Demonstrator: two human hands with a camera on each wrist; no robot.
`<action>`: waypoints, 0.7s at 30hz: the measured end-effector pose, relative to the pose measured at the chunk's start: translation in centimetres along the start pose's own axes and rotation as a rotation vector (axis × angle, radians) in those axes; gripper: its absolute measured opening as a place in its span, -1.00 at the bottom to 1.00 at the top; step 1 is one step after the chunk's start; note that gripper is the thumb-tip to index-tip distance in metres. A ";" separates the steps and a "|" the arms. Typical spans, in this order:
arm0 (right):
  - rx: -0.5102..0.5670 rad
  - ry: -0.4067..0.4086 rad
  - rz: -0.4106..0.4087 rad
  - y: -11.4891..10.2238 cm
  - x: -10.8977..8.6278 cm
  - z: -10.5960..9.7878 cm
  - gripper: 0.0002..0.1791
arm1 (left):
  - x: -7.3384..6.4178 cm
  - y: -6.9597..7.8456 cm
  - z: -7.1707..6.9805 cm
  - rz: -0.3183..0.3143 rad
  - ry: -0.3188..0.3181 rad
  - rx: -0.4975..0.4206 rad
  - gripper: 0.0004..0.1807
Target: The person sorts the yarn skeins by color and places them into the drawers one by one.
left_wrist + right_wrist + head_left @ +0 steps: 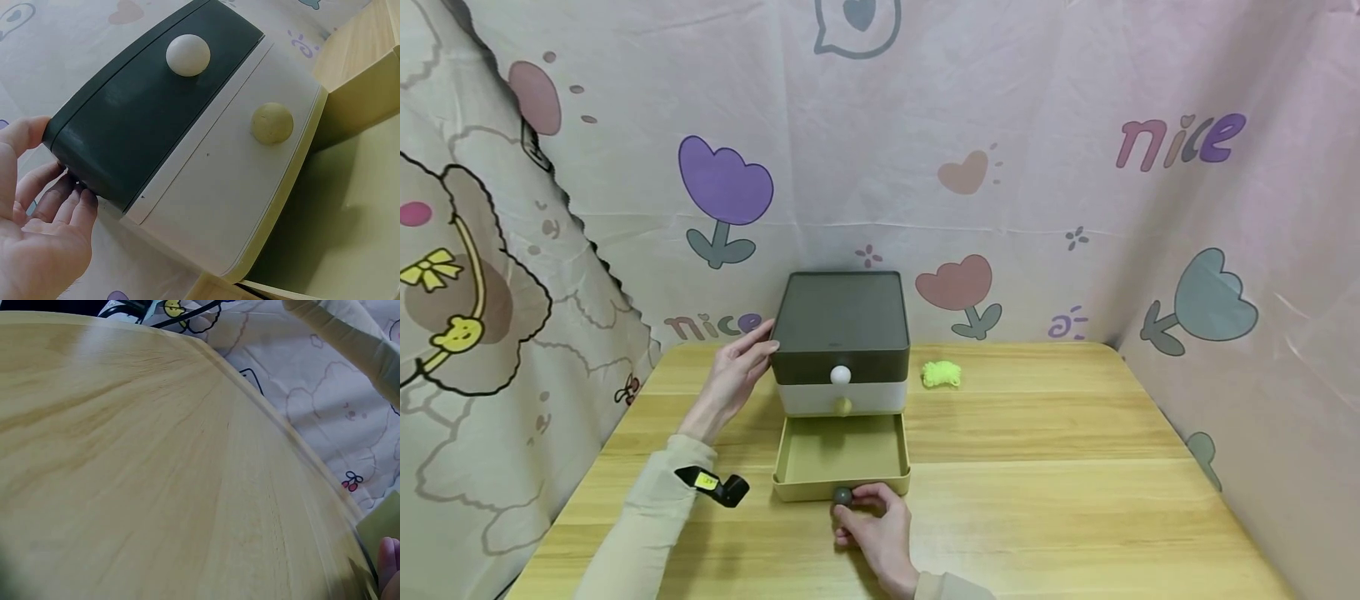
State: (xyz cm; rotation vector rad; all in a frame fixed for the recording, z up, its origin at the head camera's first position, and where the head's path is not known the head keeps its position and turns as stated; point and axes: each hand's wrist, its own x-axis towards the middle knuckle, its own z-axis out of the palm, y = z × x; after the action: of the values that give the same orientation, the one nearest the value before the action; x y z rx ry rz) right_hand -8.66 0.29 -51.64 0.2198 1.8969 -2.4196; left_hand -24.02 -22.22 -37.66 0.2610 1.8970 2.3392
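Observation:
A small desktop drawer box (pixel 842 312) stands upright on the table, with a dark green top tier, a white middle tier and a yellow-green bottom drawer (pixel 842 454). That bottom drawer is pulled out toward me, and its bare floor shows. My right hand (pixel 880 529) pinches the drawer's round grey knob (pixel 842 497) between thumb and fingers. Against the box's left side rests my left hand (pixel 730 379), its fingertips touching the dark tier (pixel 125 119). A white knob (pixel 188 55) and a yellow-green knob (pixel 272 123) are on the two tiers above, both shut.
A bright yellow-green fuzzy bundle (pixel 942 374) lies right of the box. The wooden table (pixel 1037 500) ends behind the box at a printed cloth (pixel 1037 125), which also hangs at both sides. A black camera mount (pixel 715 485) is strapped on the left wrist.

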 end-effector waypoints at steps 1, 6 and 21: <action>0.000 -0.004 -0.001 -0.1 0.0 -0.1 -0.60 | 0.0 0.0 0.0 -0.002 -0.001 0.001 -0.30; -0.001 -0.031 -0.006 -0.2 -0.2 -0.6 -0.60 | 0.1 0.0 0.0 -0.009 0.001 0.009 -0.30; -0.071 -0.062 -0.007 -1.3 0.0 -4.5 -0.57 | -0.3 0.2 0.1 0.002 -0.001 0.002 -0.30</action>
State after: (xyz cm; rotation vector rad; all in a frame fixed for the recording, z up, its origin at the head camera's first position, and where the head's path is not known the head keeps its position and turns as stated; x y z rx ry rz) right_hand -8.45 5.01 -51.43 0.1327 1.9563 -2.3293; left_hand -23.73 -22.18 -37.45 0.2639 1.9001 2.3378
